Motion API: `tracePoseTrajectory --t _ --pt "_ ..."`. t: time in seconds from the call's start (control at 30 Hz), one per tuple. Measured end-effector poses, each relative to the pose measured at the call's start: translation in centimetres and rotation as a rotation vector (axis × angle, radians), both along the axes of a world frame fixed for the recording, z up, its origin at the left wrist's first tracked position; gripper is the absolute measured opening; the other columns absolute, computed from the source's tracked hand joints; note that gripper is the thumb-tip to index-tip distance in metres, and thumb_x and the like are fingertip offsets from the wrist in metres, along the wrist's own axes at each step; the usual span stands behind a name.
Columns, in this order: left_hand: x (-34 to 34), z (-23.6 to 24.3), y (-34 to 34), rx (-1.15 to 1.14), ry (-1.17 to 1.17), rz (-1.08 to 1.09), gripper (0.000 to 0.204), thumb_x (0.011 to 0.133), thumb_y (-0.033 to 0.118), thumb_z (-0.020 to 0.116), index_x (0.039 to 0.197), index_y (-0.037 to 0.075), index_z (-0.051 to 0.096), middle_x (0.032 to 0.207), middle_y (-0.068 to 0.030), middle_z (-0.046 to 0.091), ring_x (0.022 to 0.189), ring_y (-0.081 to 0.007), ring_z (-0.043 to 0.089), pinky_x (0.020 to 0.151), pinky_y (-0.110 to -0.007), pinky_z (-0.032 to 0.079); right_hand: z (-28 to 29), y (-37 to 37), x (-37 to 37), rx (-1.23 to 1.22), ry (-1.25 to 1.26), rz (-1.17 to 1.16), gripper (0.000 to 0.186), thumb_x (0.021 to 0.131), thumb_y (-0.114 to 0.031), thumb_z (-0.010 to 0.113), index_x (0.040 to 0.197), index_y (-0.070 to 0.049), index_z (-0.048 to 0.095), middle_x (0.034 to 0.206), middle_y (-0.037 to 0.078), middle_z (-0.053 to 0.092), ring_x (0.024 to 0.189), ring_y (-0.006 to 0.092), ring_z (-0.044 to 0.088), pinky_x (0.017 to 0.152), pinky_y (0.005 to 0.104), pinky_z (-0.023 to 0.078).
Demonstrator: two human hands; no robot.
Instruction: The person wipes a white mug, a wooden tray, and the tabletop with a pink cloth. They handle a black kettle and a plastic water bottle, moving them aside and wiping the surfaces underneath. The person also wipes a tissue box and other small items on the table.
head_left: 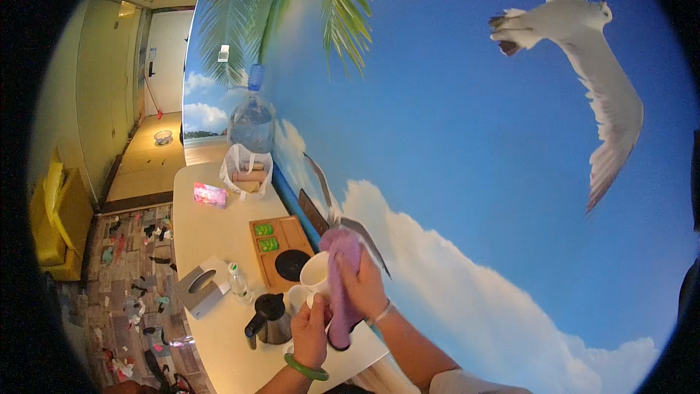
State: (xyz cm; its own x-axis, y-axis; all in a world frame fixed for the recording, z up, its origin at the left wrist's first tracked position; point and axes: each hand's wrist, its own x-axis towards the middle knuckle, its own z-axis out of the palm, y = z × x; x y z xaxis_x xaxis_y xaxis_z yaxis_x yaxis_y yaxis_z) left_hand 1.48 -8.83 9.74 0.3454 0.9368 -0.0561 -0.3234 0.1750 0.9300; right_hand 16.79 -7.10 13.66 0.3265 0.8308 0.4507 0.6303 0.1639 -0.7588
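Landmark: wooden tray. Entries run by size, largest first. Mural wall, painted with sky and gulls, rises to the right of the tray. Pale desk lies under the tray. Large blue water jug stands well beyond the tray; white bag, holding brownish items, is nearer to it. Grey tissue box sits left of the tray, on its near side. Dark kettle: upright, nearer the person than the tray. Right hand, near side of tray, fingers wrapped around purple cloth, which touches the white cup. Left hand, also on tray's near side: fingers narrow, holding white cup, apparently by its handle. Cup is tilted, just beside the tray's near right corner. Black disc and two green packets rest on the tray
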Motion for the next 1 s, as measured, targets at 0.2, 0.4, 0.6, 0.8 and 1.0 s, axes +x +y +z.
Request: tracePoseTrajectory --t 0.2,0.4,0.6,0.8,1.0 --pt "1.3 -1.6 -1.6 0.004 -0.168 0.104 0.032 0.102 0.032 0.051 0.093 0.003 0.06 0.079 0.0026 0.055 0.071 -0.0066 0.049 0.065 -0.023 0.043 0.2 0.2 -1.2 0.187 -0.276 -0.16 0.053 0.092 -0.03 0.062 0.133 0.0 0.047 0.129 0.026 0.048 0.109 0.0457 0.054 0.091 0.0467 0.047" --pt "2.7 -2.6 -2.2 0.159 -0.004 0.197 0.037 0.103 0.034 0.049 0.089 0.002 0.061 0.08 -0.0018 0.061 0.073 -0.0074 0.054 0.062 -0.025 0.045 -3.6 -1.6 -1.7 0.297 -0.235 -0.038 0.048 0.094 -0.029 0.061 0.131 -0.001 0.05 0.119 0.024 0.055 0.104 0.0426 0.058 0.092 0.0459 0.047" --pt "5.0 -2.1 -3.4 0.178 0.012 0.097 0.037 0.096 0.021 0.059 0.126 -0.001 0.06 0.087 -0.0017 0.066 0.075 -0.008 0.058 0.068 -0.025 0.049 -1.2 -1.8 5.8 -0.062 0.457 0.131 0.037 0.1 -0.031 0.053 0.12 0.0 0.055 0.105 0.015 0.064 0.097 0.0229 0.059 0.092 0.0377 0.046" --pt "7.5 -2.6 0.8 0.131 -0.146 0.236 0.024 0.096 0.017 0.054 0.1 -0.003 0.066 0.078 -0.0013 0.063 0.073 -0.0098 0.058 0.067 -0.026 0.047 1.6 -4.3 3.6 0.241 0.184 -0.008 0.036 0.101 -0.027 0.043 0.119 0.002 0.054 0.118 0.015 0.059 0.11 0.0242 0.054 0.095 0.0377 0.042" --pt "10.1 0.4 3.3 -0.021 -0.215 0.075 0.027 0.102 0.033 0.051 0.093 0.009 0.059 0.079 -0.0002 0.061 0.069 -0.0093 0.059 0.06 -0.027 0.048 -2.8 -7.6 4.0 0.457 -0.333 -0.053 0.041 0.095 -0.026 0.047 0.122 0.005 0.053 0.119 0.019 0.058 0.107 0.0309 0.056 0.096 0.0412 0.041"
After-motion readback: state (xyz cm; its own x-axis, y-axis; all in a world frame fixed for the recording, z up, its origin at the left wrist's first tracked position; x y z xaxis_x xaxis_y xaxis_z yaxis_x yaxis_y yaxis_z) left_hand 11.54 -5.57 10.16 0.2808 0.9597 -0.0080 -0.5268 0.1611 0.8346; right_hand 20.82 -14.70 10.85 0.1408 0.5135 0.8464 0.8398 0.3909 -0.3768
